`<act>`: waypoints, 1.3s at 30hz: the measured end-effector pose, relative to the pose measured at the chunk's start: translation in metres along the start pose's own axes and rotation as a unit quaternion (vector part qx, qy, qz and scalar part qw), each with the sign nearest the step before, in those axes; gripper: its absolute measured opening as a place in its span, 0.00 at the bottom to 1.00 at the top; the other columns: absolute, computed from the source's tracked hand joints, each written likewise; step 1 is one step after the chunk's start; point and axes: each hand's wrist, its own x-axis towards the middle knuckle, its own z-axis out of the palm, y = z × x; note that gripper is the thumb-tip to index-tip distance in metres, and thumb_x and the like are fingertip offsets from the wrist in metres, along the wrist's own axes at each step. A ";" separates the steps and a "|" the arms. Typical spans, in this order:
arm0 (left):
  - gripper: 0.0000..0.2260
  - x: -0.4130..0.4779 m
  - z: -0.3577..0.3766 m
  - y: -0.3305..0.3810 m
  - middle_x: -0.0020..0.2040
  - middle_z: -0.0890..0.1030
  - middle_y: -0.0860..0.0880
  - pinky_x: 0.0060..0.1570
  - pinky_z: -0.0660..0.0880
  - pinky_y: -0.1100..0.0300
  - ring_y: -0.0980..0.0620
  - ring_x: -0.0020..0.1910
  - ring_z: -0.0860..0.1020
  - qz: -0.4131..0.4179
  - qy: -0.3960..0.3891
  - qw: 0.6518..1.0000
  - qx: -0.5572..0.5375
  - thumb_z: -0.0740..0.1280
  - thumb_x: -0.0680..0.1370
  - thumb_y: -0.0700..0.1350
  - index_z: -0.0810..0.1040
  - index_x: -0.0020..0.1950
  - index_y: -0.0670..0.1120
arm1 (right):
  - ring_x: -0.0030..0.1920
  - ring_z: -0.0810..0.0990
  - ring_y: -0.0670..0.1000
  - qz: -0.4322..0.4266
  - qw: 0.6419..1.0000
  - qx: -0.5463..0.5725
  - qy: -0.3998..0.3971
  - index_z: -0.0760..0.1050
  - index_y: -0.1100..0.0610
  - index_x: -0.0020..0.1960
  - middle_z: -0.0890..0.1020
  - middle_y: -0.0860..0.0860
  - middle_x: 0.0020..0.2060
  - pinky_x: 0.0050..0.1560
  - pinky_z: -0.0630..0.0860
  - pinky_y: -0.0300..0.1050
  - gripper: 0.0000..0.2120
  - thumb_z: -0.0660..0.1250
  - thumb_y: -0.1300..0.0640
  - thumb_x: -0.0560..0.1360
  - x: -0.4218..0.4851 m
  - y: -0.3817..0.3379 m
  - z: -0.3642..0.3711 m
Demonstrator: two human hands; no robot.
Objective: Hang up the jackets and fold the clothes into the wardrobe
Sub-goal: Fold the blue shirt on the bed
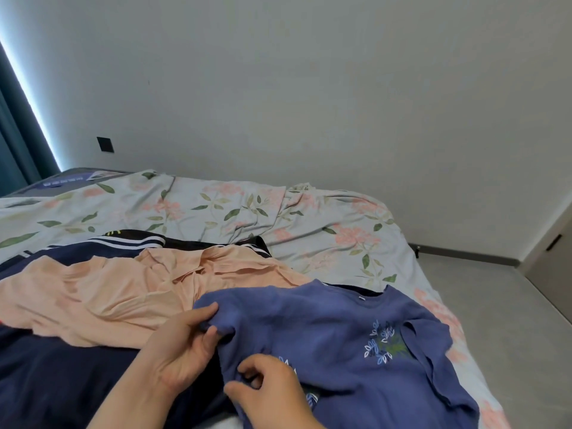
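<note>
A blue T-shirt (340,342) with a white leaf print lies spread on the bed at lower right. My left hand (179,351) pinches its left sleeve between thumb and fingers. My right hand (269,388) grips a bunch of the shirt's fabric lower down, fingers curled into it. A peach collared shirt (123,289) lies to the left, partly under the blue one. Behind it sits a dark navy garment with white stripes (123,243), and more navy cloth (55,376) lies at lower left.
The bed carries a floral sheet (325,224) that runs to the grey wall (309,88). A teal curtain (12,125) hangs at far left. Grey floor (510,320) lies right of the bed, with a door (554,255) at the right edge.
</note>
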 end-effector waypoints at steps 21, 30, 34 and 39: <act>0.12 0.043 0.011 0.030 0.24 0.72 0.49 0.20 0.69 0.71 0.57 0.22 0.70 0.189 0.206 0.955 0.102 0.60 0.81 0.33 0.70 0.38 0.43 | 0.27 0.65 0.39 0.065 0.981 0.175 -0.044 0.64 0.51 0.32 0.67 0.42 0.26 0.29 0.63 0.33 0.17 0.67 0.58 0.76 -0.002 -0.022 -0.022; 0.07 0.040 0.070 -0.004 0.32 0.77 0.50 0.38 0.71 0.58 0.52 0.35 0.74 0.409 0.134 0.825 0.366 0.69 0.69 0.33 0.78 0.35 0.44 | 0.58 0.76 0.50 0.071 0.995 0.071 -0.021 0.78 0.62 0.59 0.81 0.55 0.56 0.44 0.64 0.35 0.14 0.61 0.56 0.78 -0.006 -0.016 -0.038; 0.11 0.057 0.111 -0.061 0.39 0.81 0.55 0.40 0.70 0.73 0.63 0.38 0.76 0.446 0.035 0.694 0.564 0.68 0.68 0.32 0.80 0.40 0.49 | 0.60 0.78 0.53 0.132 0.978 0.160 0.004 0.71 0.68 0.66 0.79 0.64 0.62 0.61 0.74 0.44 0.19 0.61 0.71 0.76 -0.016 0.012 -0.055; 0.21 0.086 0.102 -0.125 0.60 0.77 0.63 0.58 0.69 0.68 0.63 0.57 0.75 0.308 -0.130 0.656 0.677 0.67 0.77 0.42 0.73 0.65 0.63 | 0.67 0.74 0.52 0.192 0.962 0.182 -0.068 0.67 0.72 0.70 0.74 0.54 0.65 0.62 0.70 0.41 0.25 0.66 0.61 0.76 -0.035 0.052 -0.084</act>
